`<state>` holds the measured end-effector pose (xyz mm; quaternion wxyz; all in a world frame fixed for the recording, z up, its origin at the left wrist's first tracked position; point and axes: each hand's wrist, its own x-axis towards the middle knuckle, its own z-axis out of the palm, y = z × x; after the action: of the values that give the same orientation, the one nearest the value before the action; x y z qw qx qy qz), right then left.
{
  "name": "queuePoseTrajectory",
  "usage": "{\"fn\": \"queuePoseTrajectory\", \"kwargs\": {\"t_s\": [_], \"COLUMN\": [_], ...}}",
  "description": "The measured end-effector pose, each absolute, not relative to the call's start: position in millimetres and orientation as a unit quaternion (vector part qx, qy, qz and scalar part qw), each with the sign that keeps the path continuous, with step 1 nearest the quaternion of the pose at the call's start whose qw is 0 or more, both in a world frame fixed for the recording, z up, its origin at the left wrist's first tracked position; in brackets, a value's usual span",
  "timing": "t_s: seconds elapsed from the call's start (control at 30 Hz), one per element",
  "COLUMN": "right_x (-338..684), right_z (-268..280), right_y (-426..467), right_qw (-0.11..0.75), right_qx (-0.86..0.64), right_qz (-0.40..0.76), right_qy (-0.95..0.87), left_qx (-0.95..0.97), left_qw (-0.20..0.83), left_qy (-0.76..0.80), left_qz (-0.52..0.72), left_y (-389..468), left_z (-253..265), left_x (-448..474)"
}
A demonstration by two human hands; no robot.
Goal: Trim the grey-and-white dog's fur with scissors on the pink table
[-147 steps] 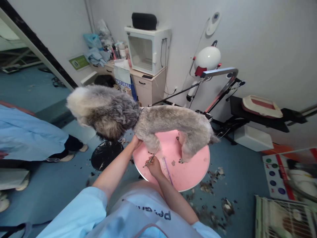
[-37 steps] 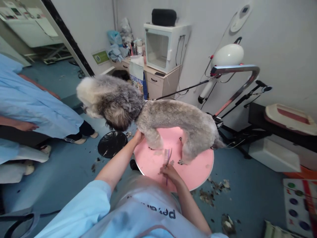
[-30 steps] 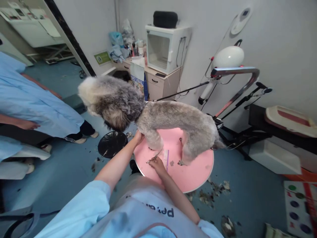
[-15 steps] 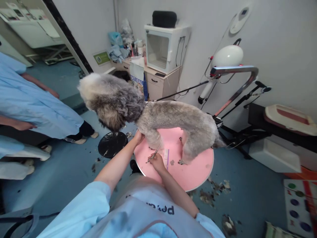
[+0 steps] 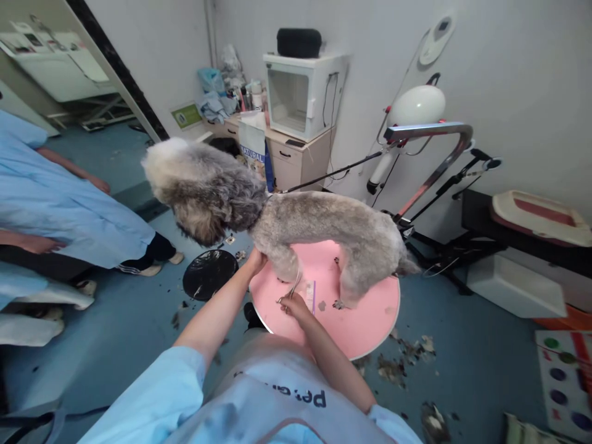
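Note:
A grey dog with a clipped body and a fluffier head stands on a round pink grooming table. Against the upper part of its near front leg is my left hand, closed around the leg, with the fingertips hidden behind fur. My right hand grips a pair of scissors by the handles, and the blades point up along the lower part of that leg. Just right of this hand, a comb with a purple spine lies on the table. A small tuft of cut hair rests beside the comb.
A black tether runs from the dog's neck to a metal grooming arm. A round black stool stands at the left. People in blue gowns are farther left. Hair clippings litter the floor.
The scissors have turned more upright and their blades are now closer to the dog's front leg. My left hand stays at the leg. The camera view has shifted slightly.

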<state>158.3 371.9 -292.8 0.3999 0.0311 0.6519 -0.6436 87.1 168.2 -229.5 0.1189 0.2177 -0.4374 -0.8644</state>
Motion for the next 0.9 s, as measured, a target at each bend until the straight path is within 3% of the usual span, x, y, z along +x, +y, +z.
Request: {"fn": "queuePoseTrajectory", "kwargs": {"t_s": [0.9], "right_x": [150], "right_z": [-303], "right_y": [388], "right_qw": [0.480], "right_qx": [0.083], "right_qz": [-0.682], "right_qy": [0.545], "left_qx": [0.198], "left_qw": [0.132], "left_qy": [-0.441], "left_qz": [-0.866], "left_y": [165], "left_z": [-230], "left_x": [88]}}
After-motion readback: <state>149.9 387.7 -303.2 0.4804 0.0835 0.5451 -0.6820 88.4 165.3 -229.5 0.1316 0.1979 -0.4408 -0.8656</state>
